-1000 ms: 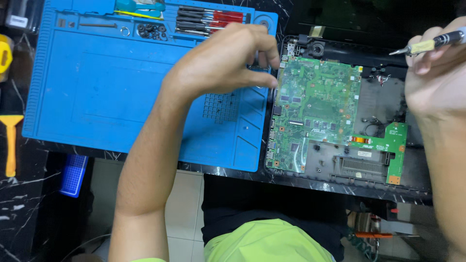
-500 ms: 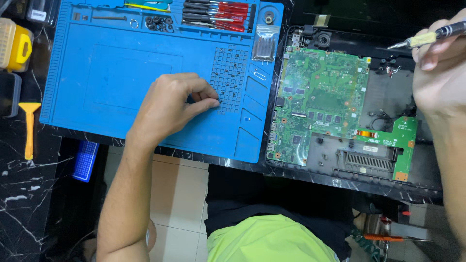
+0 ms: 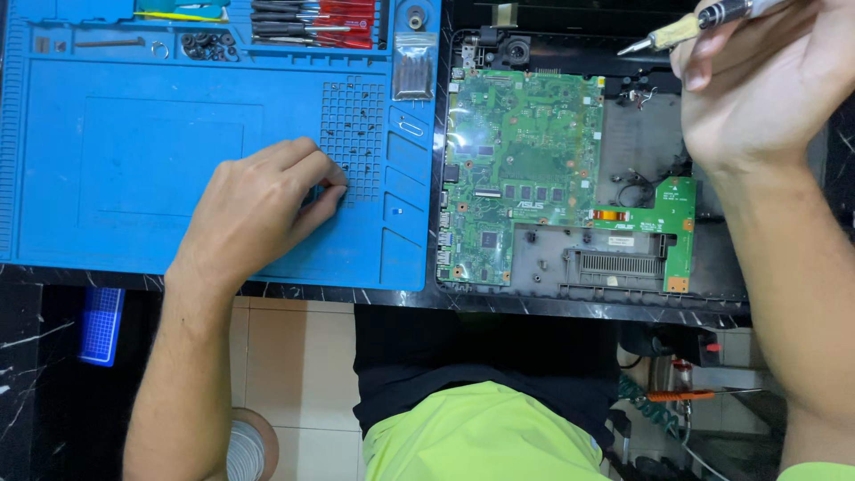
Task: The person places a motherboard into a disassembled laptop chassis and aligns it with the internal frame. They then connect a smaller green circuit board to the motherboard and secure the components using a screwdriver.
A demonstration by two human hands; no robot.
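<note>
Slim metal-tipped screwdriver [image 3: 704, 20]: clenched in right hand [image 3: 757, 85], above-right of green rectangular circuit board [image 3: 521, 169]. Left hand [image 3: 263, 209], fingertips pinched together, rests on ribbed blue rubber mat [image 3: 134, 142], left of board.

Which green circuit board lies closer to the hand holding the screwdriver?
The small L-shaped board, beside the right hand; the large motherboard lies further left.

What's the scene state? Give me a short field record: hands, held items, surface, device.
left hand: fingertips on the grid section of the blue repair mat
right hand: holds a precision screwdriver, raised above the opened laptop base
board: green motherboard exposed in the base
mat tray: red-handled screwdrivers along the top edge
</note>
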